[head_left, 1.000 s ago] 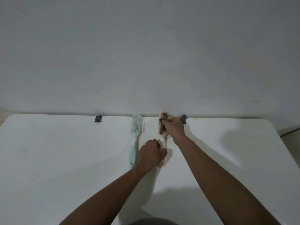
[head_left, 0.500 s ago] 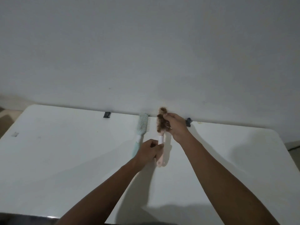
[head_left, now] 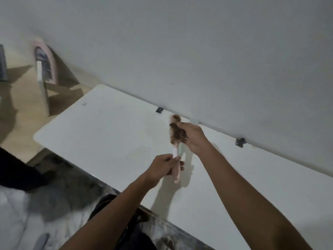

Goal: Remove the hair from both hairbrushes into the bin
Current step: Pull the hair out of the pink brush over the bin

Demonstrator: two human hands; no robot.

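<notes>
Lifted off the table [head_left: 108, 134] now, the pink hairbrush [head_left: 175, 150] sits in the left hand's [head_left: 164, 166] closed grip; right hand [head_left: 191, 136] pinches its hair [head_left: 174, 130] (bin unseen), which may snag or scatter.

The white table [head_left: 108, 130] carries what looks like a mint hairbrush [head_left: 180, 150], mostly hidden.

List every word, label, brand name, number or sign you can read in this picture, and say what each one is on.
None can be read.
pink hairbrush: no brand or marking shows on its handle or head.
white table: bare of print; the dark clips at its far edge carry no visible lettering.
pink arched item on the floor at left: too blurred to tell whether it bears any text.
</notes>
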